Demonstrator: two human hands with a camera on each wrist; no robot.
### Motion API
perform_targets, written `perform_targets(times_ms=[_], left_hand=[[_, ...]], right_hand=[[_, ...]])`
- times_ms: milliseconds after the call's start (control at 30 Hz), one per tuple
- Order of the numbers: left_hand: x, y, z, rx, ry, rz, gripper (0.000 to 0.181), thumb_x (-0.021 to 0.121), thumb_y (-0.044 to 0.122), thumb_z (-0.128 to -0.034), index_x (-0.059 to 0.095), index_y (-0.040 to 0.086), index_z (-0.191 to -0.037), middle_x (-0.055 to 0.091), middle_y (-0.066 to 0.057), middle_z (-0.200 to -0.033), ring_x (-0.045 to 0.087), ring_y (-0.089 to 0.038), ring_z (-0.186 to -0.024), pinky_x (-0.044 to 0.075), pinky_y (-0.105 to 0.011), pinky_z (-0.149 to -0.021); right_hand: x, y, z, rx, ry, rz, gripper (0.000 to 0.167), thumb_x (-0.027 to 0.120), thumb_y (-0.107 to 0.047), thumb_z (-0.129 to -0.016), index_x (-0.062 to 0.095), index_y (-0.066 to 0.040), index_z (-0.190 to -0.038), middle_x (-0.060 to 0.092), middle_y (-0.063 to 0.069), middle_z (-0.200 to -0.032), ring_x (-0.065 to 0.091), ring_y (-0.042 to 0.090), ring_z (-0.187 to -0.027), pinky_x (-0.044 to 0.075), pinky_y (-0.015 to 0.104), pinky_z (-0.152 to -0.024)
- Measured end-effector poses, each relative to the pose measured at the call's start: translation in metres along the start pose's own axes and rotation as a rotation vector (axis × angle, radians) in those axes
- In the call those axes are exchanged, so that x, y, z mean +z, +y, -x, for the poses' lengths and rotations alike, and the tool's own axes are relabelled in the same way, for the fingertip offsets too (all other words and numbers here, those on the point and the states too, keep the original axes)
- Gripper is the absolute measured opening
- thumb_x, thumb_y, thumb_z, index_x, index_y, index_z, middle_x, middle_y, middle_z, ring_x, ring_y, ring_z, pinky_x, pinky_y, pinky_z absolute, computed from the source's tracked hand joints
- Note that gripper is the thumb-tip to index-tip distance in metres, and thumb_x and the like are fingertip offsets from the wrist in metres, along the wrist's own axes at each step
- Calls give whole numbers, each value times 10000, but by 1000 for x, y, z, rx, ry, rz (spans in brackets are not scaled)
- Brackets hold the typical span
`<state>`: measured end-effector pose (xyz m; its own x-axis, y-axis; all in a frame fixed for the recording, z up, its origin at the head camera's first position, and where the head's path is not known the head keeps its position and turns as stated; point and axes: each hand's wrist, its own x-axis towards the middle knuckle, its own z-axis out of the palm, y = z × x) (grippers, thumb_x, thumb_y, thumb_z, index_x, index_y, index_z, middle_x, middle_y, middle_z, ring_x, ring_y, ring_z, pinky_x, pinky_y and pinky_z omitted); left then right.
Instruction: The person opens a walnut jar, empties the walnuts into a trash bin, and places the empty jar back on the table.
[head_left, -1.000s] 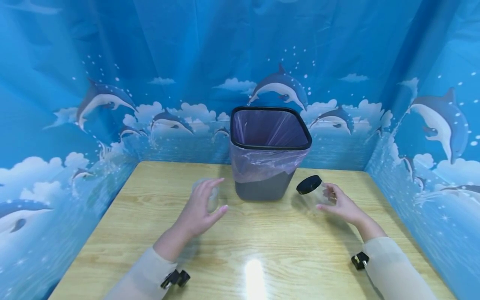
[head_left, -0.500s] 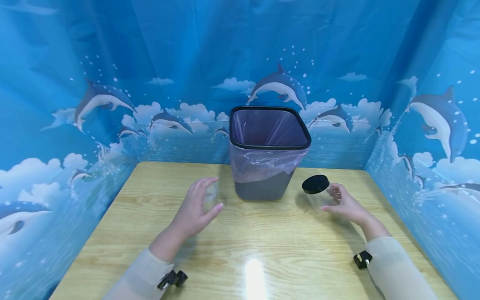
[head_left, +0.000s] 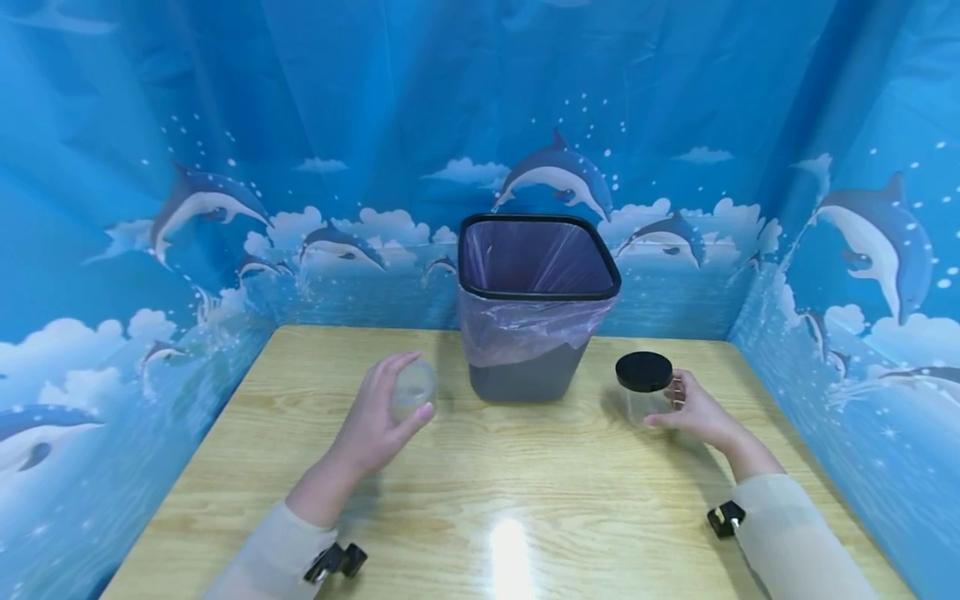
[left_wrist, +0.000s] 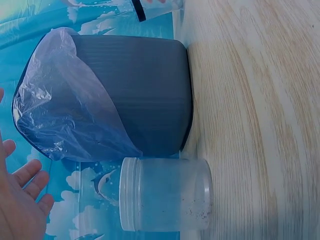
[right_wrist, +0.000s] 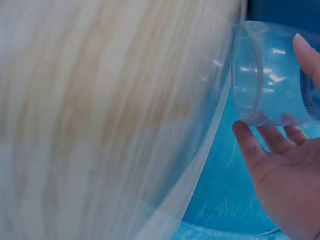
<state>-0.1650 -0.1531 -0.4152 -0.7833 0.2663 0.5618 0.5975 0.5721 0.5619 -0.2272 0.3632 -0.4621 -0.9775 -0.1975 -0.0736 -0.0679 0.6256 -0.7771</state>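
A clear plastic jar (head_left: 416, 388) with a ridged rim stands upright on the table, left of the bin. My left hand (head_left: 375, 417) is beside it, fingers loosely spread; the left wrist view shows a gap between that hand (left_wrist: 22, 195) and the jar (left_wrist: 167, 195). On the right, my right hand (head_left: 693, 414) holds a second clear jar (head_left: 641, 406) with a black lid (head_left: 643, 371), upright. In the right wrist view, the thumb lies on one side of this jar (right_wrist: 275, 70) and the fingers on the other. Whether its base touches the table I cannot tell.
A grey bin (head_left: 521, 379) with a black rim and a translucent purplish liner (head_left: 525, 321) stands at the table's back middle, between the jars. Blue dolphin-print curtains (head_left: 360, 125) enclose the back and sides of the wooden table (head_left: 480, 483).
The black-lidded jar has gone from tilted to upright and shifted slightly right with my right hand. My left hand has drawn back a little to the left, uncovering more of the other jar.
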Motion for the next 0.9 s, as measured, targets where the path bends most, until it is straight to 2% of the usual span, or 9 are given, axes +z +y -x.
perform_targets(times_ms=[67,233,500,633,733,900], left_hand=[[-1,-1,0,-7,3,2,718,709,274,-894,381,115,-1512,428,-174,-1490,401,-363,-1357,364,-654,-1042],[-3,-4,2,-23,3,-16,721,696,291,-902,368,107,-1517,407,-176,-1504,395,-384,-1358,365,-681,-1027],[-8,-7,4,-34,3,-27,739,699,288,-903,347,128,-1532,395,-191,-1509,384,-396,-1365,361,-690,-1026],[-10,-8,4,-32,8,-32,742,713,251,-898,347,122,-1530,400,-180,-1507,377,-390,-1370,346,-676,-1048],[-12,-8,4,-32,11,-33,740,720,234,-897,351,102,-1524,398,-178,-1509,373,-389,-1374,340,-670,-1057],[-16,-8,5,-42,23,-38,727,706,243,-900,355,84,-1518,395,-188,-1511,377,-396,-1372,347,-685,-1043]], right_hand=[[1,0,0,1,5,-2,1007,839,-219,-827,144,132,-1467,300,425,-1443,332,594,-1323,339,647,-1071],[3,2,-1,-4,10,19,1018,848,-194,-816,138,138,-1466,282,406,-1442,402,619,-1255,458,590,-989],[5,10,-6,-76,15,7,984,845,-105,-809,188,63,-1521,329,335,-1451,475,489,-1223,514,418,-875],[3,8,-4,-77,-17,-7,1015,834,-107,-822,135,57,-1540,286,354,-1475,442,518,-1251,503,460,-907],[-1,5,1,-44,-46,8,988,827,-128,-832,147,66,-1522,332,380,-1424,461,537,-1229,504,504,-917],[-10,-1,12,36,-96,53,963,801,-185,-863,131,143,-1471,370,444,-1355,473,587,-1212,499,550,-951]])
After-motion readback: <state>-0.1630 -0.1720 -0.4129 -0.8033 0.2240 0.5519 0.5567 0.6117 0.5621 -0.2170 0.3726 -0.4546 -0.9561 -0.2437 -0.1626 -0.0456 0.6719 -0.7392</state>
